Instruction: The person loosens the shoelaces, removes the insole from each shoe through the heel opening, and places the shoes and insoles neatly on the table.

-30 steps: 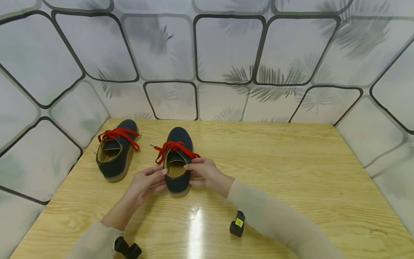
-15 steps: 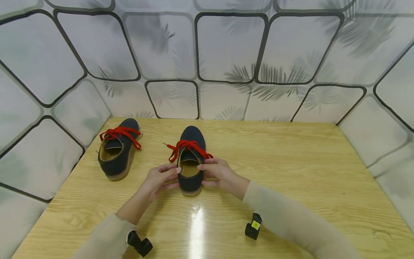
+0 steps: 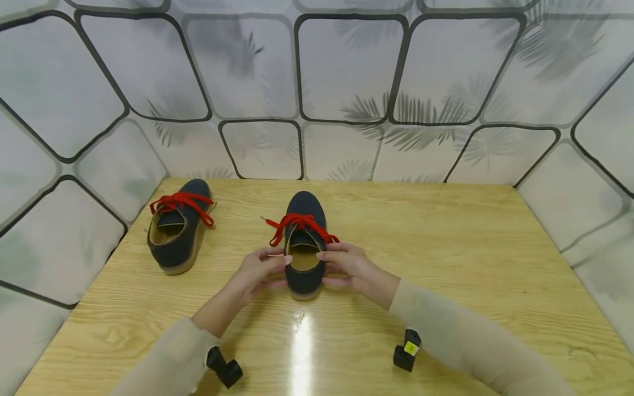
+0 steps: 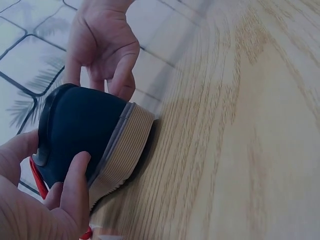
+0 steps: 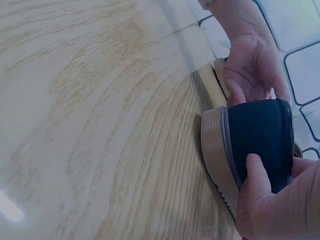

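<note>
A dark navy shoe (image 3: pixel 304 281) with a red lace and tan sole stands on the table, its toe pointing away from me. My left hand (image 3: pixel 260 270) grips its left side near the heel, thumb at the collar and fingers against the outer wall. On the opposite side my right hand (image 3: pixel 354 268) holds it the same way, thumb over the collar edge. The left wrist view shows the shoe's heel (image 4: pixel 82 130) between both hands, with the ribbed sole close over the wood. Its matching shoe (image 3: pixel 173 254), also red-laced, stands at the far left, touched by neither hand.
The wooden table (image 3: pixel 446 247) meets a patterned fabric backdrop (image 3: pixel 351 71) at the back and on both sides. Black wrist cameras (image 3: pixel 224 367) hang from both sleeves above the near part of the table.
Both hands have moved to the right together with the held shoe, widening the gap to the other shoe. That second shoe has stayed in place.
</note>
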Demonstrator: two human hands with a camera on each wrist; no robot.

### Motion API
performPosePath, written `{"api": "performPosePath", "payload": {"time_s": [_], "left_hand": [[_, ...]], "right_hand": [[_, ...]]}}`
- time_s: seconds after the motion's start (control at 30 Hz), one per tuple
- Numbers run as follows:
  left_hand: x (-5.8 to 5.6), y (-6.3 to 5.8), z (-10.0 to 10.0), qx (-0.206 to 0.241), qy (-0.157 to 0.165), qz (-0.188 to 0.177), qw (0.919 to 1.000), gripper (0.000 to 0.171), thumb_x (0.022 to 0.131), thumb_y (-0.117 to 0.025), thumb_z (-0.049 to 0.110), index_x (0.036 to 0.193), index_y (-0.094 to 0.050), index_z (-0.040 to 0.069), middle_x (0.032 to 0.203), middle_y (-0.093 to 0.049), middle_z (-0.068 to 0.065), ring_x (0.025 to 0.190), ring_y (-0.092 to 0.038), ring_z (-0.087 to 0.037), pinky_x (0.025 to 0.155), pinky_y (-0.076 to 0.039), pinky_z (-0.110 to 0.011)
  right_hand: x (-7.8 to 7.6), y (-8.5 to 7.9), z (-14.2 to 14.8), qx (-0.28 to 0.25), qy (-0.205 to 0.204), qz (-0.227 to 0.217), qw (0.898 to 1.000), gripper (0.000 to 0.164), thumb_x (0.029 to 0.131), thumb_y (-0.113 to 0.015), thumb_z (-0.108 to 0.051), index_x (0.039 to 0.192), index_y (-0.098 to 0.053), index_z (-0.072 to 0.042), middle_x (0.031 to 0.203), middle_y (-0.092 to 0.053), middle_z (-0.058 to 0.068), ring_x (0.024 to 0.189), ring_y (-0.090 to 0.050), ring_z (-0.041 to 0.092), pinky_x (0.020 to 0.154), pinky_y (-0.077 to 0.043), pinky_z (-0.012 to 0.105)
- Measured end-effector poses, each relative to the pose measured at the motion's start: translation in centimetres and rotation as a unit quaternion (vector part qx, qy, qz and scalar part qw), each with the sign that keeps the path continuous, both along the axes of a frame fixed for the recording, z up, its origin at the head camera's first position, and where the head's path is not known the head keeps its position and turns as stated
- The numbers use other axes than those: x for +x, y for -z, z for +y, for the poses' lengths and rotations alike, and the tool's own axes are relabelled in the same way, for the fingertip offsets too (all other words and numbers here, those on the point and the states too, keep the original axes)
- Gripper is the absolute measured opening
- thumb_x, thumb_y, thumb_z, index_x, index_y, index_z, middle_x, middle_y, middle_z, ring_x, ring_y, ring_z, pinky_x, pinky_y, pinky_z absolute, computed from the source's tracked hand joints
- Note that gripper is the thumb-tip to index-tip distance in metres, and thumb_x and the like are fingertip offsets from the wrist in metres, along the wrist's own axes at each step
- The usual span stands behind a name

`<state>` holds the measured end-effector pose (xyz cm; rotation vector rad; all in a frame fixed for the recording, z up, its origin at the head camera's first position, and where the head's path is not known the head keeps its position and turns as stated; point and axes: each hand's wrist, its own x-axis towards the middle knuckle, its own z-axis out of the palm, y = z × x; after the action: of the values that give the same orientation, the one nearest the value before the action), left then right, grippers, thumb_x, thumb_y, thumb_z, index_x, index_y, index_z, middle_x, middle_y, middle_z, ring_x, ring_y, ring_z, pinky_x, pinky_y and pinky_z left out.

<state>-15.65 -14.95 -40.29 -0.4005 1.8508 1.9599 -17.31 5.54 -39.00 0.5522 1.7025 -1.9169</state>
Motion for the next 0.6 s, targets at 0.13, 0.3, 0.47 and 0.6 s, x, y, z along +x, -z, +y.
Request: {"api": "performPosePath", "payload": {"time_s": [0.13, 0.3, 0.47, 0.6], "left_hand": [[0.0, 0.1, 0.3, 0.004, 0.002, 0.001, 1.0, 0.056, 0.087, -0.068, 0.018, 0.135, -0.043, 0.005, 0.12, -0.051, -0.015, 0.099, -0.059, -0.024, 0.08, -0.056, -0.038], [0.1, -0.3, 0.5, 0.016, 0.011, -0.002, 0.9998, 0.055, 0.087, -0.068, 0.015, 0.135, -0.044, 0.005, 0.118, -0.053, -0.014, 0.094, -0.061, -0.02, 0.08, -0.056, -0.039], [0.5, -0.2, 1.0, 0.024, 0.024, 0.003, 0.9994, 0.055, 0.087, -0.067, 0.015, 0.135, -0.044, 0.004, 0.116, -0.054, -0.012, 0.097, -0.06, -0.021, 0.082, -0.055, -0.041], [0.9, 0.1, 1.7, 0.026, 0.016, 0.004, 0.9995, 0.053, 0.087, -0.068, 0.015, 0.134, -0.046, 0.005, 0.115, -0.055, -0.011, 0.099, -0.059, -0.024, 0.082, -0.056, -0.041]], "right_hand": [[0.1, 0.1, 0.4, -0.002, -0.007, 0.001, 1.0, 0.044, 0.085, -0.07, -0.01, 0.125, -0.053, -0.007, 0.095, -0.063, 0.008, 0.076, -0.062, 0.02, 0.074, -0.058, 0.042], [0.4, 0.0, 0.9, 0.0, -0.011, 0.0, 1.0, 0.046, 0.086, -0.068, -0.01, 0.128, -0.05, -0.007, 0.097, -0.063, 0.009, 0.079, -0.062, 0.021, 0.072, -0.058, 0.04], [1.0, -0.2, 1.7, -0.003, -0.016, 0.001, 1.0, 0.05, 0.087, -0.068, -0.01, 0.132, -0.047, -0.005, 0.104, -0.062, 0.011, 0.081, -0.063, 0.021, 0.074, -0.058, 0.041], [1.4, -0.3, 2.4, -0.006, -0.018, -0.002, 1.0, 0.051, 0.087, -0.067, -0.01, 0.133, -0.044, -0.004, 0.108, -0.061, 0.013, 0.081, -0.064, 0.02, 0.076, -0.057, 0.042]]}}
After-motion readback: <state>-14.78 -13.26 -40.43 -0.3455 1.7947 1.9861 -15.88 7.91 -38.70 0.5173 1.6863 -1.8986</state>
